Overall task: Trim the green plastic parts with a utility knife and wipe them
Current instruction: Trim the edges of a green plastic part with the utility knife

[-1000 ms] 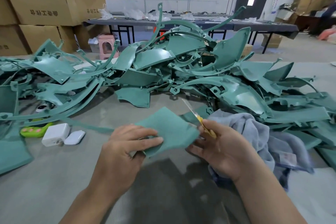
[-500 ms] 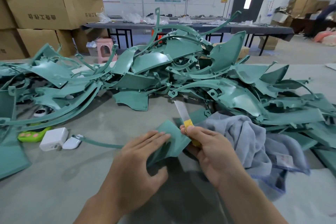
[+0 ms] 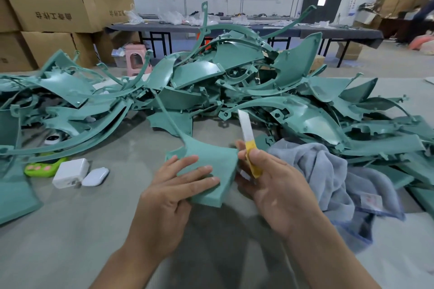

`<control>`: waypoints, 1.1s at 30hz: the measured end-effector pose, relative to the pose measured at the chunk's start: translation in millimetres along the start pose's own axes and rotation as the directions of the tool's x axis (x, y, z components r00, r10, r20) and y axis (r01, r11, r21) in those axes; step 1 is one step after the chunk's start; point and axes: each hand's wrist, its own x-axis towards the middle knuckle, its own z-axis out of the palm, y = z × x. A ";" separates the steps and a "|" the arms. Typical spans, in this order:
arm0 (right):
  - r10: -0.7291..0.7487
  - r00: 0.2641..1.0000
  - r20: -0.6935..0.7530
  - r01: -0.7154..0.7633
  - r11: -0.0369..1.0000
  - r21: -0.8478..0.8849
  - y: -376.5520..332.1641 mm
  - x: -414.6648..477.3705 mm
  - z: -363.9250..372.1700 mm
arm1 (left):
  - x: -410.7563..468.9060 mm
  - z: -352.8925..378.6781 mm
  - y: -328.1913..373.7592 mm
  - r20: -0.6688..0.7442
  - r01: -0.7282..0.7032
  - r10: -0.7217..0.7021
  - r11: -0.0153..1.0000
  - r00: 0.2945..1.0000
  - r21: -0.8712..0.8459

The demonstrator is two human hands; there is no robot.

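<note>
Since half a second earlier I had tipped the green part (image 3: 211,155) flatter, its thin stem swinging toward eleven o'clock. My left hand (image 3: 173,185) held it above the worktop (image 3: 70,230), fingers laid over its face, thumb hidden. My right hand (image 3: 274,185) was curled round the knife (image 3: 246,138), blade pointing to twelve. The part sat at nine o'clock from that hand, just touching a fingertip. Trimming seemed under way; next the blade needed lowering onto the right edge, before I wiped with the cloth (image 3: 328,171).
</note>
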 end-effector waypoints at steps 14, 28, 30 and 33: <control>-0.146 0.985 -0.097 0.117 0.959 -0.260 9.1 1.4 2.4 | -9.9 6.4 20.0 0.022 0.258 -0.268 0.944 0.963 0.203; -0.554 0.829 0.077 0.275 0.284 -0.919 14.2 3.3 -5.5 | -8.7 -0.9 7.0 -0.193 0.294 -0.280 0.955 0.940 0.046; -0.489 0.860 0.143 0.360 0.386 -0.849 8.6 2.2 -7.6 | -8.3 -2.8 9.1 -0.200 0.285 -0.274 0.958 0.941 0.030; -0.223 0.881 0.416 0.471 0.495 -0.730 11.1 -6.6 2.6 | -7.0 -4.8 8.0 -0.217 0.277 -0.262 0.960 0.940 0.038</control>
